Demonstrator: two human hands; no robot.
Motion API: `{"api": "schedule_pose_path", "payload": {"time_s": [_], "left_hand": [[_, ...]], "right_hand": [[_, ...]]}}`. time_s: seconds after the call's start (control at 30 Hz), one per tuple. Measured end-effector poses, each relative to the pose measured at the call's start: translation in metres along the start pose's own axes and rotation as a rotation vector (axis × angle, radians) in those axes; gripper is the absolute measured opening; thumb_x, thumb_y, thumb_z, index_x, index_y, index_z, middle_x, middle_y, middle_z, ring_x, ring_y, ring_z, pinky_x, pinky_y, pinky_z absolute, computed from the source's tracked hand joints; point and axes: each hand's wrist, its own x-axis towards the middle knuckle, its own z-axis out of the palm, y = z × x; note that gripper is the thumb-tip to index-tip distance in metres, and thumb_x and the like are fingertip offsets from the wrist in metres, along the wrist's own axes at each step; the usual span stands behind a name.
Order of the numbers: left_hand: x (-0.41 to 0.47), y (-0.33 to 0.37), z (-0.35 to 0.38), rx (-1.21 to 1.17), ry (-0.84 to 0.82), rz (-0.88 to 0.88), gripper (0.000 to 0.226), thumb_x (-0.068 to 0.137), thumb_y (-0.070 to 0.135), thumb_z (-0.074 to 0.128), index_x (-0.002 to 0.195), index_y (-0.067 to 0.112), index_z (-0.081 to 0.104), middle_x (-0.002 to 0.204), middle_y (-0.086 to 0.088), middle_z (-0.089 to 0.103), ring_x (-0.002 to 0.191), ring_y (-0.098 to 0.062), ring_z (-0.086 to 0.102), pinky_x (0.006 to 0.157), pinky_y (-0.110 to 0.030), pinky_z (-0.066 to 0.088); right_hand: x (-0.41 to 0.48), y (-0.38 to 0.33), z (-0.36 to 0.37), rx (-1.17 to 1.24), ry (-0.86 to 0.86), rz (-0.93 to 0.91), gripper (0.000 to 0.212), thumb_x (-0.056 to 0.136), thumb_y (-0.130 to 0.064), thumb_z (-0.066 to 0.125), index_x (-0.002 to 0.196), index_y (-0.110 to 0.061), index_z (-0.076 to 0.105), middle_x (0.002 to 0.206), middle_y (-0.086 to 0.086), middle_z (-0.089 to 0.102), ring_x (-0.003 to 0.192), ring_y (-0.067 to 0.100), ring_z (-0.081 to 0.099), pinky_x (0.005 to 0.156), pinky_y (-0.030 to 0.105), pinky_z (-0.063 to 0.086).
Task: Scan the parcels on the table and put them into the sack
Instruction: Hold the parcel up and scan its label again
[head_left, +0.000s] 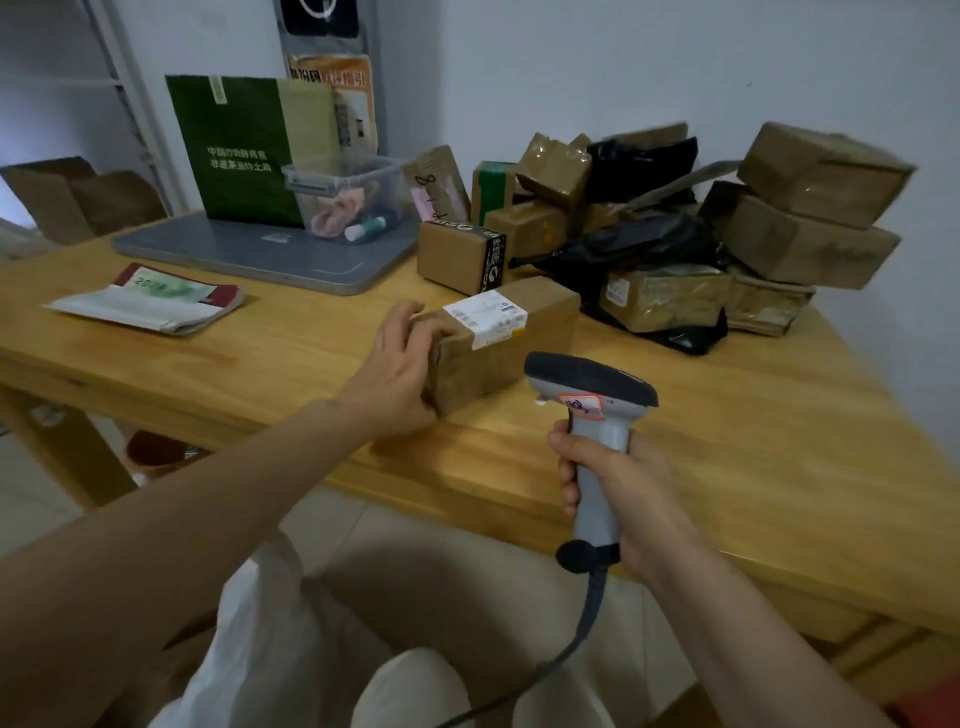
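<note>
The wooden table (753, 467) fills the middle of the frame. At its upper right sits a pile of parcels (810, 249): brown taped boxes and black plastic mailers stacked loosely. Most of their labels are turned away or too blurred to read. A white sack (260, 649) hangs at the lower left, partly cut off by the left forearm and the bottom edge of the frame.

A green paper bag (234, 150) stands in the upper left. It carries two lines of white Chinese characters, too soft to read surely. It stands on a closed grey laptop (249, 249).

The parcel (509, 353) lies at the centre on the table, with a white printed label (488, 318) on top. The label shows barcodes, but the print is illegible. Left of it lies a folded magazine (150, 301) with a green strip of unclear figures. A clear plastic tub (353, 197) rests on the laptop.

The grey scanner (592, 395) points at the parcel, and its cable runs off the bottom of the frame. A red-edged sticker (582, 404) on its neck bears a blue scrawl.

The left hand (395, 374) grips the parcel's near end, fingers curled over the top. The right hand (634, 493) is wrapped round the scanner's handle.
</note>
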Motion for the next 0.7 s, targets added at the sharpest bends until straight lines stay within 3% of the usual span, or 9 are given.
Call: {"api": "schedule_pose_path", "payload": {"time_s": [0.1, 0.2, 0.3, 0.37, 0.43, 0.57, 0.7], "left_hand": [[-0.011, 0.011, -0.004, -0.173, -0.067, 0.0, 0.079, 0.072, 0.031, 0.08, 0.129, 0.042, 0.027, 0.153, 0.0, -0.002, 0.144, -0.03, 0.009, 0.114, -0.039, 0.029], [-0.008, 0.023, -0.008, -0.272, 0.085, -0.085, 0.051, 0.082, 0.031, 0.074, 0.12, 0.039, 0.041, 0.142, -0.003, 0.03, 0.127, -0.02, 0.041, 0.095, -0.025, 0.038], [-0.006, 0.027, -0.015, -0.203, 0.204, -0.103, 0.071, 0.078, 0.02, 0.077, 0.137, 0.021, 0.038, 0.138, -0.003, 0.041, 0.125, -0.019, 0.045, 0.096, -0.025, 0.039], [-0.007, 0.029, -0.024, -0.176, 0.197, -0.09, 0.094, 0.074, 0.021, 0.081, 0.149, 0.016, 0.024, 0.143, -0.004, 0.04, 0.129, -0.019, 0.042, 0.103, -0.032, 0.039], [-0.01, 0.028, -0.032, -0.14, 0.178, -0.051, 0.103, 0.073, 0.028, 0.082, 0.152, 0.015, 0.016, 0.144, -0.004, 0.039, 0.13, -0.02, 0.041, 0.103, -0.037, 0.041], [-0.012, 0.02, -0.046, 0.035, 0.157, 0.0, 0.096, 0.078, 0.02, 0.079, 0.152, 0.015, 0.019, 0.148, -0.005, 0.037, 0.135, -0.023, 0.037, 0.106, -0.038, 0.038], [-0.006, 0.016, -0.073, 0.192, 0.124, 0.039, 0.082, 0.081, 0.008, 0.072, 0.15, 0.014, 0.028, 0.149, -0.006, 0.031, 0.133, -0.025, 0.038, 0.104, -0.034, 0.039]], "right_hand": [[-0.004, -0.001, -0.001, 0.011, 0.011, -0.002, 0.008, 0.084, -0.005, 0.068, 0.091, -0.004, 0.064, 0.056, 0.006, 0.054, 0.042, 0.016, 0.047, 0.04, 0.025, 0.041], [-0.012, -0.004, -0.003, -0.018, 0.025, -0.01, 0.007, 0.084, -0.006, 0.068, 0.09, -0.004, 0.064, 0.057, 0.006, 0.055, 0.043, 0.016, 0.048, 0.042, 0.025, 0.042], [-0.018, -0.012, -0.008, -0.088, 0.035, -0.03, 0.01, 0.084, -0.009, 0.069, 0.091, -0.004, 0.065, 0.058, 0.006, 0.057, 0.045, 0.016, 0.051, 0.044, 0.026, 0.044], [-0.022, -0.019, -0.011, -0.135, 0.028, -0.055, 0.013, 0.084, -0.01, 0.069, 0.091, -0.001, 0.064, 0.059, 0.008, 0.059, 0.046, 0.017, 0.052, 0.045, 0.027, 0.046], [-0.025, -0.025, -0.012, -0.169, 0.003, -0.081, 0.015, 0.085, -0.01, 0.069, 0.09, 0.002, 0.063, 0.059, 0.011, 0.059, 0.046, 0.019, 0.053, 0.045, 0.027, 0.047], [-0.03, -0.034, -0.008, -0.309, -0.046, -0.127, 0.015, 0.085, -0.01, 0.068, 0.091, 0.002, 0.061, 0.059, 0.011, 0.06, 0.045, 0.02, 0.054, 0.046, 0.028, 0.047], [-0.034, -0.035, -0.001, -0.499, -0.028, -0.159, 0.012, 0.085, -0.017, 0.069, 0.09, -0.012, 0.059, 0.06, 0.004, 0.061, 0.045, 0.015, 0.055, 0.05, 0.031, 0.049]]}}
